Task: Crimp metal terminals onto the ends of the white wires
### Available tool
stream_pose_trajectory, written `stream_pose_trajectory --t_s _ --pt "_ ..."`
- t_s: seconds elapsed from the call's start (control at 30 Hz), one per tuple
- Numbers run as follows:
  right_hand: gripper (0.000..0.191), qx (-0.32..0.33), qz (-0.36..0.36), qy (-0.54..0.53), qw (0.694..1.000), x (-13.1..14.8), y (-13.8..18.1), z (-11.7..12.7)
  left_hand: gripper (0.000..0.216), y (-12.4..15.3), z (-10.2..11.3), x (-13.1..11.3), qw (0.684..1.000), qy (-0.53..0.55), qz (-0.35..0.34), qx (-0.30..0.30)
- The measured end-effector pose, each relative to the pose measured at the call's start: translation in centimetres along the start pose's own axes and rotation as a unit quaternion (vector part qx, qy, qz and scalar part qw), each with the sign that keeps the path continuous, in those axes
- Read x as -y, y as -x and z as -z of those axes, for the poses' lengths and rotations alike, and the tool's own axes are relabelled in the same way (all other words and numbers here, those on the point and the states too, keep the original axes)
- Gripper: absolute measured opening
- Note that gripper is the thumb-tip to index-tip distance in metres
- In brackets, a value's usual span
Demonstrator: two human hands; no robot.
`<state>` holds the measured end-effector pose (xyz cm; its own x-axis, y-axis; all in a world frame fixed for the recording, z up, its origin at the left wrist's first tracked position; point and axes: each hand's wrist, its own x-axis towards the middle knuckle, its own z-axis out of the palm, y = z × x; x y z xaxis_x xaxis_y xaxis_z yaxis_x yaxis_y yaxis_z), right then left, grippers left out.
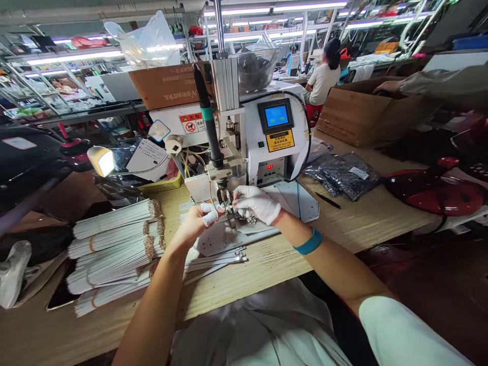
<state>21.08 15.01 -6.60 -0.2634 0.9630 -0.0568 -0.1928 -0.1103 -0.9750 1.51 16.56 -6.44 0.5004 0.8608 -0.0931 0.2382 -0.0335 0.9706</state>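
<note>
My left hand (199,221), with white covers on some fingers, is closed in a pinch beside the tip of the soldering machine (229,91). My right hand (256,204), in a white glove, pinches from the other side, close under the iron's head. What either hand grips is too small and covered to make out. Small metal pieces (248,219) lie under the right fingers on the machine's white base plate (213,241). In front of the plate rest a few long white strips (217,262) with metal ends.
Bundles of white strips (110,254) with brown ends are stacked at left. A lit lamp (102,160) stands behind them. At right are a black pen (328,200), plastic bags (346,175) and a cardboard box (354,114), with another person's arm (438,84) over it.
</note>
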Motion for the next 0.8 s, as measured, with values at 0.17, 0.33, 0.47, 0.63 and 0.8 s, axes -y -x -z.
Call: stream_pose_trajectory --t_s 0.17,0.33,0.47,0.63,0.8 --pt "0.022 -0.038 0.034 -0.009 0.999 0.4 -0.1 -0.9 0.022 0.3 0.2 -0.6 0.999 0.007 -0.033 -0.018" --pt "0.024 -0.036 0.031 -0.055 0.997 0.4 -0.2 -1.3 0.023 0.3 0.4 -0.4 0.999 0.019 -0.039 -0.008" --pt "0.025 -0.021 0.018 -0.084 0.996 0.6 -0.3 -0.8 0.025 0.3 0.4 -0.4 0.999 0.015 -0.027 -0.009" --pt "0.024 -0.016 0.013 0.010 1.000 0.8 0.0 1.5 0.027 0.3 0.4 -0.3 1.000 -0.018 -0.020 -0.007" --pt "0.018 0.041 -0.064 0.237 0.968 0.5 0.4 3.8 0.024 0.1 0.4 0.4 0.998 -0.067 0.017 0.011"
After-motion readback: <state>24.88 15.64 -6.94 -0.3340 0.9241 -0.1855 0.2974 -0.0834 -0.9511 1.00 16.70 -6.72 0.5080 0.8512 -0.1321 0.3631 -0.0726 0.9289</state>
